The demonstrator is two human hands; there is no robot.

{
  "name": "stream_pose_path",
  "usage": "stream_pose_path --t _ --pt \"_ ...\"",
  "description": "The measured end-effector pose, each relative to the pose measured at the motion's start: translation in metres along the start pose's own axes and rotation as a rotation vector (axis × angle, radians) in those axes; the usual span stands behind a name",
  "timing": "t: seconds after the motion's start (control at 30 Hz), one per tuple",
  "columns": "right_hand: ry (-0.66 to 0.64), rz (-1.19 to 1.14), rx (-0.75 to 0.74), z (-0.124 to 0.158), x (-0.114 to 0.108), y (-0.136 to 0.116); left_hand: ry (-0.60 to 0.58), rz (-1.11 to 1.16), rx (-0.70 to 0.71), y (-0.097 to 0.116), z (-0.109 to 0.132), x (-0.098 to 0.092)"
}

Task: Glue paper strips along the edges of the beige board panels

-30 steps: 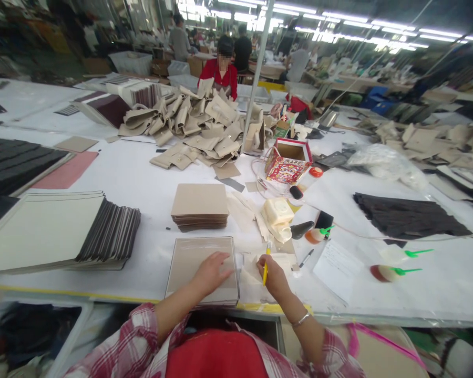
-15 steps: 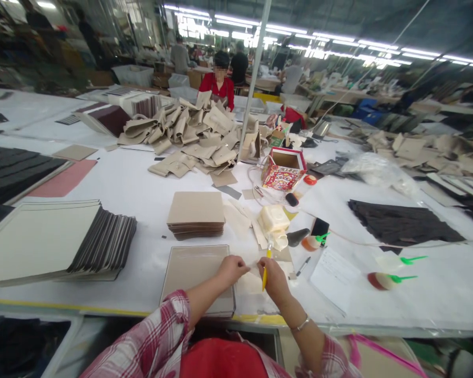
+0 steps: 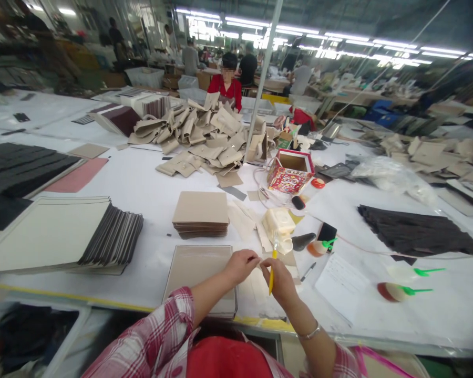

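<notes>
My right hand (image 3: pixel 280 282) is closed around a paintbrush (image 3: pixel 273 281) with a yellow handle, its bristle end pointing away from me. Beside it, my left hand (image 3: pixel 242 265) is pinched, and the fingertips of both hands nearly meet. Whatever is between the left fingertips is too small to make out. Under my left forearm lies a beige panel with a dark edge (image 3: pixel 193 265). Just beyond the brush tip stands a cut-open cream plastic container (image 3: pixel 279 223). Pale sheets (image 3: pixel 254 289) lie on the table below my hands.
A stack of beige boards (image 3: pixel 200 209) sits ahead, with larger dark-edged panels (image 3: pixel 51 226) at left. To the right are a phone (image 3: pixel 327 233), a pen (image 3: pixel 308 272), a paper (image 3: pixel 341 283) and bottles with green nozzles (image 3: pixel 394 291). A person in red (image 3: pixel 228 86) sits behind piled beige pieces.
My left hand has moved right, so its fingertips are closer to those of my right hand. The brush stays in my right hand. The whole view has shifted slightly.
</notes>
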State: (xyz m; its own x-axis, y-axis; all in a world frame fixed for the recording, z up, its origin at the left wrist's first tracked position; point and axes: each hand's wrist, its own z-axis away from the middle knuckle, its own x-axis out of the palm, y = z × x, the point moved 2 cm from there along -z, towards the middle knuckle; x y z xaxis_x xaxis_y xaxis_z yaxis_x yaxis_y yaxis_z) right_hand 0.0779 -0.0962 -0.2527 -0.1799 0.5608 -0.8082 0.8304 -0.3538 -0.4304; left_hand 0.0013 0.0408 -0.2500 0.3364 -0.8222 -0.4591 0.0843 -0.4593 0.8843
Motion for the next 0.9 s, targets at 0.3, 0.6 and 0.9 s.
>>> stream_pose_path --t 0.3,0.6,0.9 --pt "-0.179 -0.267 0.069 -0.019 0.022 -0.032 0.296 0.190 -0.093 -0.018 0.052 -0.072" --pt "-0.254 -0.283 0.258 -0.034 0.077 -0.055 0.480 0.136 -0.573 -0.119 0.112 -0.138" --pt "-0.122 -0.018 0.131 -0.049 0.131 -0.052 0.562 -0.150 -0.597 -0.151 0.096 -0.159"
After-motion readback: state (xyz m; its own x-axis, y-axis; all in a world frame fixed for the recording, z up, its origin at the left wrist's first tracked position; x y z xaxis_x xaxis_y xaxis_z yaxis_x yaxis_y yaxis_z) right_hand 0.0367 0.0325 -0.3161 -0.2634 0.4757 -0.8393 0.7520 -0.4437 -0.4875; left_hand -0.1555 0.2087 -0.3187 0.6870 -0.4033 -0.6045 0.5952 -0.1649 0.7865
